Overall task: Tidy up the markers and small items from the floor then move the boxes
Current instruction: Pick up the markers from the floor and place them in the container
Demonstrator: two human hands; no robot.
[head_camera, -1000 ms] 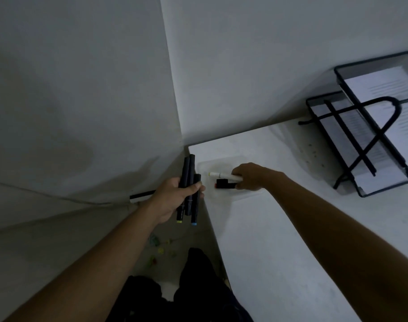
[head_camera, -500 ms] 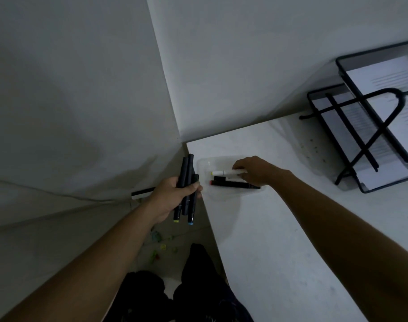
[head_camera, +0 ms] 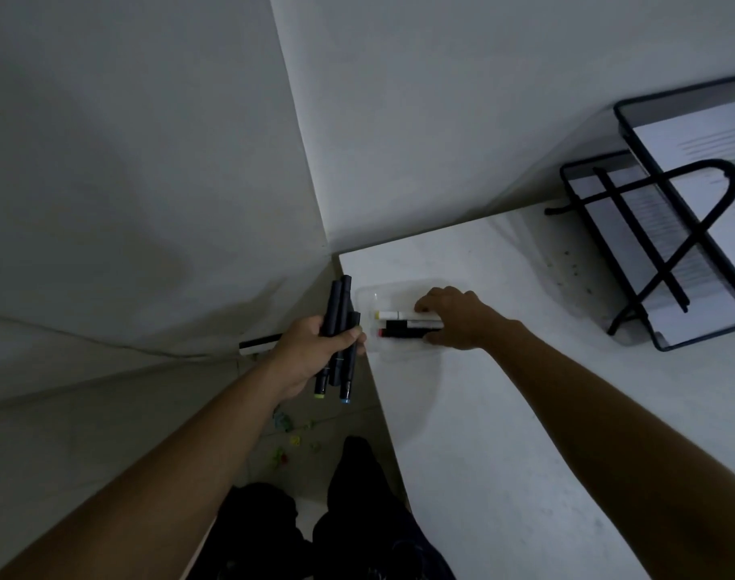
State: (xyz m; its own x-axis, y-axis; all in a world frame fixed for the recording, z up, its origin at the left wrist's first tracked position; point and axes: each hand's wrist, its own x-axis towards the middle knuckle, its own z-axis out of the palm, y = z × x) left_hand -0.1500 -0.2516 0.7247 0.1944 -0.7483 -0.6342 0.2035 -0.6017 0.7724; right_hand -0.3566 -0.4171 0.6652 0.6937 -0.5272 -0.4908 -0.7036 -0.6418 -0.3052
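A bundle of black markers (head_camera: 337, 328) is clasped in the left grip (head_camera: 311, 349), with fingers and thumb wrapped round it. It is held tilted above the floor (head_camera: 349, 420), just beside the corner of the white worktop (head_camera: 483, 412). On that corner a clear plastic tray (head_camera: 368, 295) is set, and in it a pair of markers (head_camera: 399, 328) is laid side by side: a white marker (head_camera: 393, 315) and a black red-ended marker (head_camera: 395, 331). The right grip (head_camera: 453, 318) is curled over the pair, pinching it between fingertips and thumb. Small coloured items (head_camera: 288, 439) are scattered on the floor. A black wire paper tray (head_camera: 671, 228) is seen further along the worktop.
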